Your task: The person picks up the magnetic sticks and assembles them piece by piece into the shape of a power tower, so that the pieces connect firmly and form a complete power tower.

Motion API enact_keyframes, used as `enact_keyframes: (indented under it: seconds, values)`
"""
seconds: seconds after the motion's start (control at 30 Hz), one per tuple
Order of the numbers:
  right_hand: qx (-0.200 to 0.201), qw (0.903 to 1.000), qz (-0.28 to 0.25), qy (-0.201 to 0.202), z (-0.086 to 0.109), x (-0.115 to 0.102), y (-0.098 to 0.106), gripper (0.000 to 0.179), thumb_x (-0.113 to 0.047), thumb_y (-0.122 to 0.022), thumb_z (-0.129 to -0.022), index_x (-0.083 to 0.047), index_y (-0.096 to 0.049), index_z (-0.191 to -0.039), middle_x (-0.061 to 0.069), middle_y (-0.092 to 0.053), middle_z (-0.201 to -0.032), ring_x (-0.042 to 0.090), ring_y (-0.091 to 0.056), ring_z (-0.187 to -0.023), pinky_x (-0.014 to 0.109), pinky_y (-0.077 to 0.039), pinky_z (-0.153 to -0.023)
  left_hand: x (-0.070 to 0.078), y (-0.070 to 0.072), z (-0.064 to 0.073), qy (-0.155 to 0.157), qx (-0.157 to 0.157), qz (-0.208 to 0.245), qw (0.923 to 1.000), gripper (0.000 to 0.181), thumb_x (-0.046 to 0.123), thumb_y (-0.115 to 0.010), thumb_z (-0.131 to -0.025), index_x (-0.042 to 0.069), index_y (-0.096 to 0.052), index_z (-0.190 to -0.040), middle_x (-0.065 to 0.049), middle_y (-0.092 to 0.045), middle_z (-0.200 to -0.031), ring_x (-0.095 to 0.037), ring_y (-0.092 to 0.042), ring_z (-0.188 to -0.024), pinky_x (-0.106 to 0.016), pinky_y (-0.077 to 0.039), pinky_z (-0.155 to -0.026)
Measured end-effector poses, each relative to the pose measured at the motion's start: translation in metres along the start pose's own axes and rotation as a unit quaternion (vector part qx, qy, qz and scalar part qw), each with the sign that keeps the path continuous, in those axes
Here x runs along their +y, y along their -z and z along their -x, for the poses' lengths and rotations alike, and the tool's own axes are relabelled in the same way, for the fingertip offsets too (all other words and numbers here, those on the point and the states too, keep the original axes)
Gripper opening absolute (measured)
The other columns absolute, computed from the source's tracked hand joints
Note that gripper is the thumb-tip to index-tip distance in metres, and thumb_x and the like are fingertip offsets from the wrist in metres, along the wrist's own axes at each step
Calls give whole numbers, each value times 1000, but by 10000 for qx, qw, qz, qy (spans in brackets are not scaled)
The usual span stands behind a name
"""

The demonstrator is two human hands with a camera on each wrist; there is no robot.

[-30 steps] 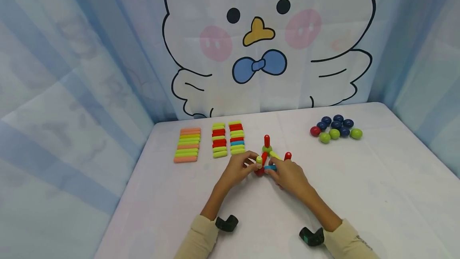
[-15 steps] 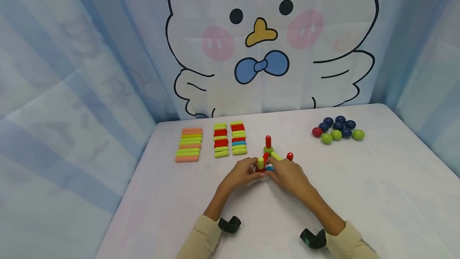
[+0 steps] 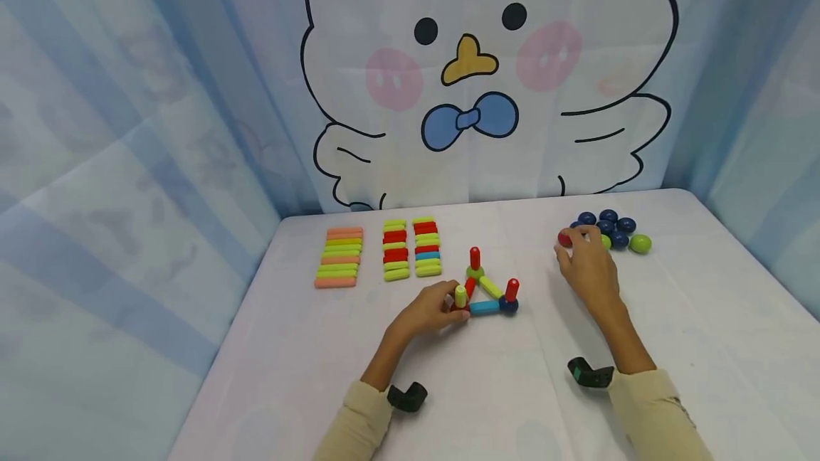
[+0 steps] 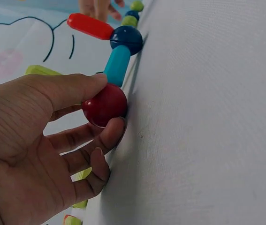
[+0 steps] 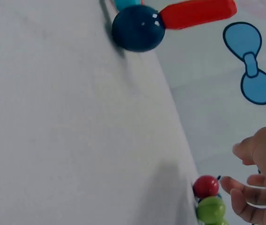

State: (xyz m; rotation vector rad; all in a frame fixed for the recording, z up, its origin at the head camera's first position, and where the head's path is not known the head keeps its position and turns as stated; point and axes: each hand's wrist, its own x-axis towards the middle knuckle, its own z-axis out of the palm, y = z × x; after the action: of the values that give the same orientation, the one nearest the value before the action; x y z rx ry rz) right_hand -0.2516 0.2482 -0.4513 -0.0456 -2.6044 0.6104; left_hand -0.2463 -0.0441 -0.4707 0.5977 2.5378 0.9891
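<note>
On the table stands a triangle of sticks and balls, with a blue stick (image 3: 485,308), a dark blue ball (image 3: 509,304) and upright red sticks (image 3: 475,258). My left hand (image 3: 430,311) grips its red corner ball (image 4: 105,106) between thumb and fingers; a yellow-green stick (image 3: 460,297) rises from that corner. At the right, my right hand (image 3: 590,265) is over the loose balls, thumb and fingers apart. Nearest its fingertips lies a loose red ball (image 5: 206,186), beside a green ball (image 5: 211,209). The hand partly hides this group in the head view.
Loose sticks lie in rows at the back left: orange and yellow-green ones (image 3: 339,260), then two shorter columns, one with red sticks (image 3: 395,254) and one with a blue stick (image 3: 427,255). Several dark blue balls (image 3: 606,227) sit at the back right. A curtain (image 3: 474,162) hangs behind the table.
My right hand has left the triangle and moved right and back to the loose balls. My left hand stays at the red corner ball.
</note>
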Motion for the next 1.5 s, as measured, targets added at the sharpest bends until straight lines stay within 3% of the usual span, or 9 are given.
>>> enact_keyframes:
  seconds: [0.2,0.33,0.53,0.8,0.97,1.07,1.2,1.33,1.5]
  values:
    - [-787,9957,439,-227,4,24,-8,41,-14,-63,-94,8,-55,-128,34,-43,-130,50,-59,-100,60,-53,-80,-4,-4,1,-95,-171,-122,9997,33,30,-73,-88,16,-55,-111,0,-57,-104,-11,-52,-85,-18,-48,-69]
    - [-883,9945,441,-347,2,28,-10,41,-11,-64,-93,8,-55,-127,34,-43,-129,50,-59,-98,59,-53,-80,-4,-4,1,-121,-155,-93,9998,33,30,-73,-88,16,-55,-110,0,-58,-104,-12,-52,-85,-18,-48,-69]
    - [-945,9911,423,-840,-5,34,-10,46,-10,-61,-94,8,-47,-134,38,-39,-129,55,-58,-96,63,-51,-81,-1,-2,1,-135,-158,-79,9998,33,29,-74,-87,15,-55,-110,-1,-58,-105,-11,-52,-84,-18,-48,-69]
    - [-952,9832,656,-1415,-7,40,-7,45,-10,-61,-93,15,-48,-128,47,-36,-127,54,-60,-81,59,-54,-69,-4,-4,1,-71,-141,-17,9999,33,30,-74,-87,16,-56,-110,0,-58,-104,-11,-53,-83,-18,-49,-69]
    - [-980,9776,762,-1700,-8,45,-1,51,-10,-60,-93,21,-43,-130,54,-24,-137,61,-58,-90,63,-52,-77,-6,-2,0,-132,-119,-14,9998,33,29,-74,-87,16,-55,-110,0,-58,-104,-11,-52,-83,-18,-49,-69]
    - [-1072,9742,928,-1757,-6,49,4,48,-9,-60,-93,23,-45,-126,53,-32,-131,59,-60,-85,59,-54,-71,-7,-2,0,-116,-124,-11,9999,33,29,-74,-87,15,-55,-111,-1,-58,-104,-11,-52,-83,-18,-49,-68]
    - [-1303,9706,1118,-1685,-2,51,11,37,-2,-57,-90,25,-50,-115,48,-47,-110,54,-61,-77,55,-53,-56,-7,-1,0,-66,-121,2,9999,33,29,-74,-87,16,-56,-111,0,-58,-103,-12,-53,-83,-19,-49,-67]
    - [-1591,9680,1159,-1558,-2,48,19,30,2,-57,-86,24,-54,-107,42,-57,-94,50,-62,-74,50,-51,-51,-6,1,-1,-57,-94,-8,9999,33,29,-75,-87,16,-56,-111,0,-58,-102,-12,-53,-84,-19,-49,-69]
    - [-2132,9676,461,-1274,-9,36,25,33,-8,-61,-88,19,-58,-106,26,-61,-81,33,-58,-68,34,-49,-54,-5,2,-2,-50,-85,42,9999,33,28,-75,-87,16,-56,-111,0,-58,-103,-12,-53,-84,-19,-49,-70]
